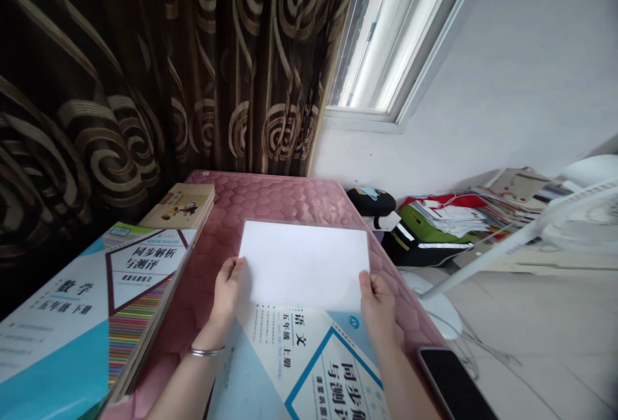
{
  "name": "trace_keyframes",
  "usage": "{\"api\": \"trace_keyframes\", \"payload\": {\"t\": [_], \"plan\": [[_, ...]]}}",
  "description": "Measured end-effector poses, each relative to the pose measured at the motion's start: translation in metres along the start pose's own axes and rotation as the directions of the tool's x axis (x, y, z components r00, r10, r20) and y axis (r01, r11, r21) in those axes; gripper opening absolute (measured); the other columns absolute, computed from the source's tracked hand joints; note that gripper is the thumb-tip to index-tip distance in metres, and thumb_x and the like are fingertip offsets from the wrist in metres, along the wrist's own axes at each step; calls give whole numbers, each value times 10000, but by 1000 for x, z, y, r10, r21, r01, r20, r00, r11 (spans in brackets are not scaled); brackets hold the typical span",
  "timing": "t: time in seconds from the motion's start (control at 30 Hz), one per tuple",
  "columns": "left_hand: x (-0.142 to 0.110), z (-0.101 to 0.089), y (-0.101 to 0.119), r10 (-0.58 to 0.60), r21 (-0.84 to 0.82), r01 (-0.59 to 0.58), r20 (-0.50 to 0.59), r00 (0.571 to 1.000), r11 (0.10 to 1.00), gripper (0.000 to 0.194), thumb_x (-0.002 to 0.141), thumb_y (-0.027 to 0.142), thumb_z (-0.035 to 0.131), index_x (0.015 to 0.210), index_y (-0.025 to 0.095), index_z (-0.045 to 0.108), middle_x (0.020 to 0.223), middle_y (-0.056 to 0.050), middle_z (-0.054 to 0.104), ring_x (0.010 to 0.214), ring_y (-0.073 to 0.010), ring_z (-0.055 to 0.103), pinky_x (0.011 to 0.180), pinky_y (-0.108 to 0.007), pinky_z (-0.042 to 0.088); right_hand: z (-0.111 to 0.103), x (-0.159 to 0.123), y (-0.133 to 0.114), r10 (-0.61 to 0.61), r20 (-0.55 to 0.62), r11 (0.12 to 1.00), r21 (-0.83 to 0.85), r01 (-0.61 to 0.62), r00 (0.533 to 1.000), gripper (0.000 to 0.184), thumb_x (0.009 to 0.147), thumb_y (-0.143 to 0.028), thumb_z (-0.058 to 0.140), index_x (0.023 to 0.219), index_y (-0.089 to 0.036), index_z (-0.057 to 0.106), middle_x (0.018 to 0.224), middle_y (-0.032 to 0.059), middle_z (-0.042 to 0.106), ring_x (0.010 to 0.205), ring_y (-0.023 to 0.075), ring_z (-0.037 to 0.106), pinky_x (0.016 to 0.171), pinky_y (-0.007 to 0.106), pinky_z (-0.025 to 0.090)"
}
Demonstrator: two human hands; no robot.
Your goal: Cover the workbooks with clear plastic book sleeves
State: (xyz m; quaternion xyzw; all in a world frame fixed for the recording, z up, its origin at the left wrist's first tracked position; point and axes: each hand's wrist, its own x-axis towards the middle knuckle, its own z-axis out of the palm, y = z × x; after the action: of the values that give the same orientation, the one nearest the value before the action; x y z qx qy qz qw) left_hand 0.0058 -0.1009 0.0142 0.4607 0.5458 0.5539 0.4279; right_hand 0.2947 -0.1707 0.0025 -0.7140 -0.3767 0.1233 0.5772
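Gripping a white rectangular paper-like sheet [305, 265] at its sides, the fingers of the left hand [226, 292] and the right hand [379, 305] could crease it through uneven pressure.

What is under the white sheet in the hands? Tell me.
A blue-and-white book shows past the near edge of the white sheet, and the pink quilted surface past its far edge. What lies directly beneath it is covered and cannot be seen.
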Motion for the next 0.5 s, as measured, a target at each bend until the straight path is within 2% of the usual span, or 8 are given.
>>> {"api": "trace_keyframes", "payload": {"t": [0.2, 0.27, 0.5], "plan": [[4, 1, -8, 39, 35, -38, -22, 999, 999, 370, 720, 551, 609, 660, 195, 530, 594, 32, 498, 592, -119, 445, 527, -226, 326, -2, -1, 0, 47, 48, 990, 129, -52, 998, 513, 712, -713, 576, 729, -200, 576, 642, -1, 560, 601, 166, 466, 533, 275, 354], [5, 1, -9, 40, 46, -39, -35, 999, 998, 381, 713, 564, 610, 655, 197, 526, 594, 33, 494, 598, -122, 445, 527, -226, 324, -2, 0, 0, 59, 67, 987, 145, -68, 996, 515, 702, -708, 592, 756, -196, 591, 651, -3, 566, 606, 168, 473, 533, 275, 357], [1, 3, -6, 34, 60, -32, -43, 998, 998, 429, 727, 607, 605, 642, 197, 511, 598, 25, 495, 597, -123, 440, 534, -228, 341, 1, 4, 4, 13, 43, 1000, -23, -12, 999, 551, 727, -770, 488, 588, -244, 400, 517, -41, 425, 520, 142, 386, 490, 281, 298]]}}
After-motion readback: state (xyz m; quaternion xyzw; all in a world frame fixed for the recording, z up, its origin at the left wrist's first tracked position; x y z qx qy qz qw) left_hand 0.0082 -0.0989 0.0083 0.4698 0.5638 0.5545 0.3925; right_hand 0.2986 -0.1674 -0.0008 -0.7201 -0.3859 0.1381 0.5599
